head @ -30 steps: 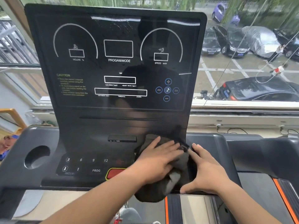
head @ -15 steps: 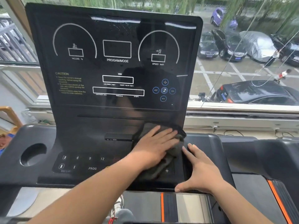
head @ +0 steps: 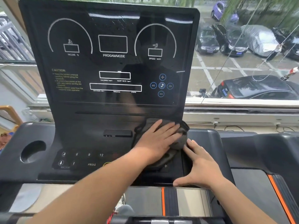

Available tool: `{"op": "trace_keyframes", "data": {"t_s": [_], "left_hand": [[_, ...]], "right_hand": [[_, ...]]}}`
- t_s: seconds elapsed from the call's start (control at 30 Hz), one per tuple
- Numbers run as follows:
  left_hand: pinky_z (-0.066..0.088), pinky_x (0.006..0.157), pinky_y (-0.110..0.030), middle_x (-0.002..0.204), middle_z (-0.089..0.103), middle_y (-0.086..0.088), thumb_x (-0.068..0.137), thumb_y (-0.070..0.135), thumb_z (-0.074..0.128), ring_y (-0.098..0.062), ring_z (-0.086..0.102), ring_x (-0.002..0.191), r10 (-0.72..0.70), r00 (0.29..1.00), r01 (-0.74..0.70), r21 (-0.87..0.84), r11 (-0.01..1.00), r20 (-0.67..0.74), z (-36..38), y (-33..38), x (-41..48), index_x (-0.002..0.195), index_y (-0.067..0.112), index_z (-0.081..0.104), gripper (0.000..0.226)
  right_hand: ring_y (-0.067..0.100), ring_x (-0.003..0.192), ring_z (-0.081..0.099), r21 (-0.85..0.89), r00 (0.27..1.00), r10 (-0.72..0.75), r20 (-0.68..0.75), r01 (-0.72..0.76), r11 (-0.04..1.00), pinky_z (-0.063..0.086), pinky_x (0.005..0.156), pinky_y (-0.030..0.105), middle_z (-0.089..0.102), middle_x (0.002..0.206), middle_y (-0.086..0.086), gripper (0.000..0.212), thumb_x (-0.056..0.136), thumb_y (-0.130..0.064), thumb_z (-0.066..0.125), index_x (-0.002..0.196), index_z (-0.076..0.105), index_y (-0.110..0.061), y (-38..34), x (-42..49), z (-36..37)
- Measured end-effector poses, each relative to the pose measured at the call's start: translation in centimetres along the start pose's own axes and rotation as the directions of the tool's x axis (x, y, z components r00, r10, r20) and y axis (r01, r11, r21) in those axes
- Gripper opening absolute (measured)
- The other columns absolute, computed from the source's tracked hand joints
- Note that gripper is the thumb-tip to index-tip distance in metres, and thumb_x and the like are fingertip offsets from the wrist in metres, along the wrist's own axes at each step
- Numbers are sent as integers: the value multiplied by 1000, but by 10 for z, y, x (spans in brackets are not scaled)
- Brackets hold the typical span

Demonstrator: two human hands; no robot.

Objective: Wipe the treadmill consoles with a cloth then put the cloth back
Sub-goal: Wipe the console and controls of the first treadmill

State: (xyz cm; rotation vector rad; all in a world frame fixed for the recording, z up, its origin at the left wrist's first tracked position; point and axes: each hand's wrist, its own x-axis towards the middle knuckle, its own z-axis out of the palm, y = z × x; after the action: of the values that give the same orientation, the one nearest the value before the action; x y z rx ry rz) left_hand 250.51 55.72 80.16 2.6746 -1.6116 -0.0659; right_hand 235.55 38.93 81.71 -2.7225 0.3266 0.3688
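Left hand (head: 159, 140) is spread flat, pressing the dark grey cloth (head: 178, 139) onto the treadmill console (head: 113, 62) at the base of its screen. Right hand (head: 199, 167) rests beside it, fingers relaxed, fingertips right by the cloth.

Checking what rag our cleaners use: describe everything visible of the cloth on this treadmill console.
The cloth is dark grey-brown, soft and matte, bunched into folds. It lies on the lower right of the console, at the foot of its upright display. The left hand presses flat on it, covering much of it. The right hand rests beside its right edge; contact there is unclear.
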Motion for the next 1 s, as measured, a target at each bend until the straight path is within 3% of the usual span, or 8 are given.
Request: {"op": "trace_keyframes", "data": {"t_s": [0.1,0.23,0.4,0.53,0.67,0.8,0.93,1.0], "left_hand": [[-11,126,-54,175,2,3,101,37,37,-18,-2,161,-318,945,299,-205,932,-70,18,51,-4,163,34,15,65],[5,128,-56,169,30,1,96,42,43,-19,21,158,-337,936,286,-335,898,-102,29,77,-17,157,31,35,62],[39,118,-46,146,62,3,84,38,49,-17,54,139,-312,937,226,-413,882,-153,32,80,-44,137,29,59,54],[37,107,-33,125,73,5,76,30,51,-17,67,117,-301,919,134,-515,846,-254,28,92,-67,119,27,64,45],[50,95,-38,116,74,12,91,25,59,-16,67,106,-344,931,115,-796,595,-123,10,110,-100,123,33,63,33],[51,103,-29,120,75,11,104,12,58,-9,67,117,-427,904,80,-993,91,33,-23,120,-107,131,24,65,30],[49,103,-24,119,74,10,102,2,56,-9,67,118,-484,875,-2,-999,53,-27,-68,116,-80,128,17,67,32],[50,102,-24,116,74,14,102,9,59,-4,66,114,-556,829,15,-993,120,-55,-73,100,-62,127,25,66,30]], "right_hand": [[5,158,8,33,997,-52,-50,54,998,23,129,36,6,169,-28,144,35,-99,68,161,16,-51,0,1,0],[6,144,36,26,985,-83,-150,88,996,37,120,36,29,154,-31,118,46,-91,70,152,38,-50,2,4,7],[4,159,8,85,999,-20,-46,24,996,17,130,34,11,168,-27,121,51,-89,69,158,24,-53,-1,1,3],[1,159,-3,3,1000,-13,-13,13,1000,8,131,31,1,173,-18,118,61,-87,58,163,12,-50,9,7,12],[4,160,-4,-72,997,-70,-24,68,995,3,130,29,-4,171,-19,100,75,-72,45,163,5,-44,20,11,16],[6,160,-5,-95,997,-83,3,83,992,1,130,29,-3,166,-20,102,69,-73,31,162,2,-42,23,12,17],[10,140,50,85,993,-56,-108,65,994,33,114,11,51,144,-15,36,101,-39,49,137,46,-36,11,0,6],[4,130,58,138,990,-11,-144,31,990,44,108,18,59,137,-7,35,100,-32,62,132,48,-36,6,2,5]]}}
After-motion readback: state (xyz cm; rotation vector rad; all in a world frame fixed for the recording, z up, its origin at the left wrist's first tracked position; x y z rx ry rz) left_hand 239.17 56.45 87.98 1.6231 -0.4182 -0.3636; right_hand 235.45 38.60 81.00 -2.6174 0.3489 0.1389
